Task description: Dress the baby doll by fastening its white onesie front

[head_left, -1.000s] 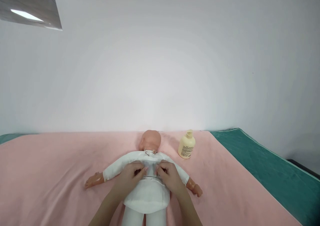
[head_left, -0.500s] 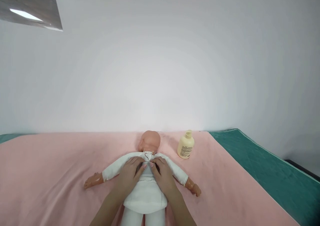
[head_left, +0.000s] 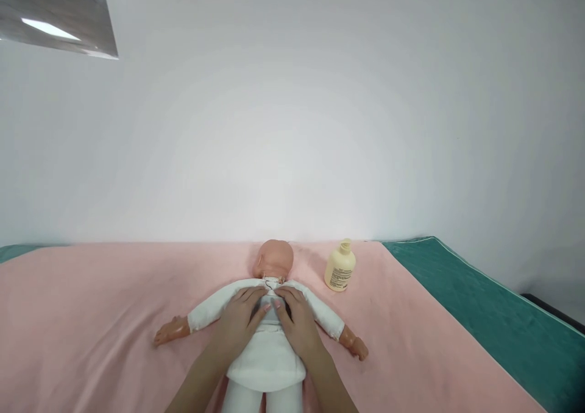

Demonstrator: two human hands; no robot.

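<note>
A baby doll (head_left: pixel 266 358) with a white cloth body lies face down, its bald head away from me and its arms spread wide. My left hand (head_left: pixel 241 317) rests flat on the left side of its upper back, thumb apart from the fingers. On the right side of the back lies my right hand (head_left: pixel 296 317), likewise flat with the thumb apart. Between the two thumbs a greyish patch on the doll's back shows. The doll's face is hidden.
A pale yellow pump bottle (head_left: pixel 340 268) stands right of the doll's head. Beneath everything is a pink sheet (head_left: pixel 105 315), with a green cover (head_left: pixel 475 303) showing at the right. A white wall (head_left: pixel 292 108) rises behind.
Both hands stay on the doll's upper back, with the thumbs shifted very slightly. The doll and bottle keep their places.
</note>
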